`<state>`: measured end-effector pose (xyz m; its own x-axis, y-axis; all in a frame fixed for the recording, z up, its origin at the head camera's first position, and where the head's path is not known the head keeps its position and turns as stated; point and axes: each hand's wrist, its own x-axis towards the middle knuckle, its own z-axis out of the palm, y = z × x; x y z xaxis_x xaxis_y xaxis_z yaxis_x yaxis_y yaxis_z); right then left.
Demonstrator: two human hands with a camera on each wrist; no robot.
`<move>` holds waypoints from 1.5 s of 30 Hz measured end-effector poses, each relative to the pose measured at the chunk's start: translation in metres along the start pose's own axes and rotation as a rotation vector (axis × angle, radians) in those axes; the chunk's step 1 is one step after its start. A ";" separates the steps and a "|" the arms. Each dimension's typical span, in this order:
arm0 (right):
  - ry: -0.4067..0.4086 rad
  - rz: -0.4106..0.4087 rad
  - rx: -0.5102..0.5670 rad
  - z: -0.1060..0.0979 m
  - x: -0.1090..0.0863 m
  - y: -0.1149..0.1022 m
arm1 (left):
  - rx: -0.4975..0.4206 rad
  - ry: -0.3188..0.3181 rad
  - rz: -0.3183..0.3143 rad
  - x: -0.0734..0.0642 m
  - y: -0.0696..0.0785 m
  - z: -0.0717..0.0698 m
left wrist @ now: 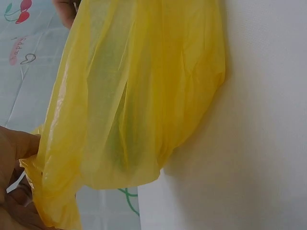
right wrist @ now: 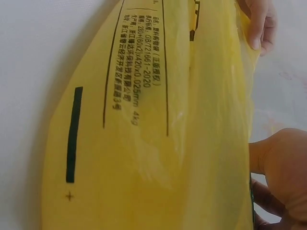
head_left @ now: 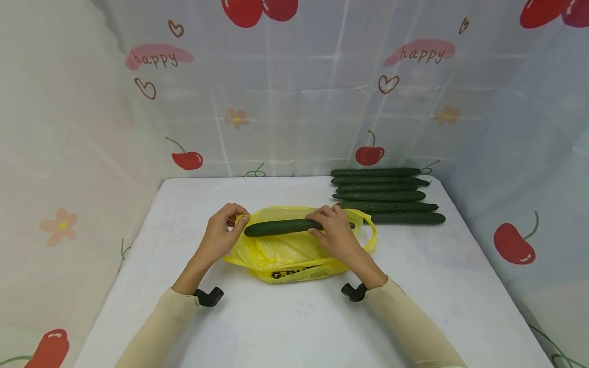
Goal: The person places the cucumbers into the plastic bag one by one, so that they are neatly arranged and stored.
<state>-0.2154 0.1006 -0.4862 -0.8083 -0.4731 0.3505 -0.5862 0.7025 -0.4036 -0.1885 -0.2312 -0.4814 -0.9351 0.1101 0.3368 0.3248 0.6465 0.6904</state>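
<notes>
Cucumber (head_left: 278, 227) is positioned across the open bag (head_left: 280, 250), long axis running left to right. Its right part is gripped by the right hand (head_left: 337, 232), back upward; the bag is pinched at left by the left hand (head_left: 221, 230).

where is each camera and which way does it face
Head: on the head, facing forward and down at the yellow bag and held cucumber; sleeves, left grip and right grip show.
Left wrist: worn there, facing the yellow bag; left grip at left edge, part of right grip at top.
Right wrist: worn there, facing the bag's printed side; right grip at right edge, part of left grip at top.
Both wrist views share the bag and both grips.
</notes>
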 end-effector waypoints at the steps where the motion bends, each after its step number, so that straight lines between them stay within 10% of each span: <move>1: -0.004 -0.001 0.006 0.001 0.000 0.000 | 0.000 -0.001 0.000 0.000 0.000 0.000; 17: -0.107 0.015 0.111 0.015 0.008 -0.001 | -0.007 -0.011 -0.016 -0.004 0.000 0.000; 32: -0.179 0.074 -0.017 0.020 0.015 0.007 | -0.016 -0.009 -0.005 -0.006 -0.002 0.001; 45: 0.026 0.083 -0.299 0.037 0.016 0.011 | -0.018 -0.001 -0.009 -0.006 0.002 -0.003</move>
<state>-0.2364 0.0808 -0.5163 -0.8489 -0.3963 0.3497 -0.4726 0.8653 -0.1668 -0.1822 -0.2322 -0.4802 -0.9382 0.1051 0.3296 0.3186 0.6341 0.7046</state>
